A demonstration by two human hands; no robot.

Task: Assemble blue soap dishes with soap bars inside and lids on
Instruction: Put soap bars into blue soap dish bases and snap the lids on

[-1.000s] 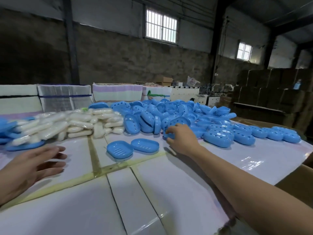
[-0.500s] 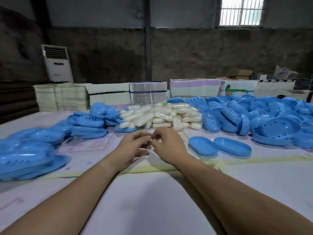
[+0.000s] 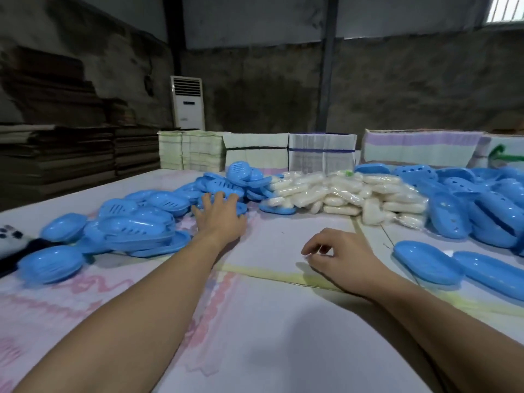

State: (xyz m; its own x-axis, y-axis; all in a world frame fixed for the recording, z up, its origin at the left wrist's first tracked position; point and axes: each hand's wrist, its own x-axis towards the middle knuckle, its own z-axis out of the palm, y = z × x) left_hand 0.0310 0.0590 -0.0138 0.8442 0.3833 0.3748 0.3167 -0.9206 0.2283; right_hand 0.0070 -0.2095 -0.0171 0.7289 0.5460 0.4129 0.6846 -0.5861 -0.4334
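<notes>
A dim workshop with rough grey walls holds a wide table [image 3: 269,321] covered in pale sheets joined by yellowish tape.

On the table's left lies a heap of blue slotted trays [image 3: 136,222], some stacked, some loose. The left hand [image 3: 219,219] reaches into the far end of this heap, palm down, fingers straight and spread, their tips on or just over the trays; whether they press on one cannot be told. Just right of that hand, a pile of soap bars [image 3: 346,194] in clear wrappers sits at the middle of the table's far side. Further right is a second heap of blue dishes [image 3: 467,205], tilted against each other. Nearer than this heap, two blue pieces [image 3: 425,260] lie side by side on the table, dome up, touching or nearly touching.

The right hand [image 3: 343,256] hovers low over the bare sheet between the soap pile and those two pieces, fingers loosely curled downward and holding nothing that shows. It is well apart from the left hand.

Behind the piles, along the far edge, stand bundles of flat packed cartons [image 3: 320,151], white, green-tinted and striped. At the far left are dark stacks of cardboard [image 3: 71,148], and a white floor air conditioner [image 3: 187,103] stands against the back wall. A barred window [image 3: 507,8] shows at the upper right corner.
</notes>
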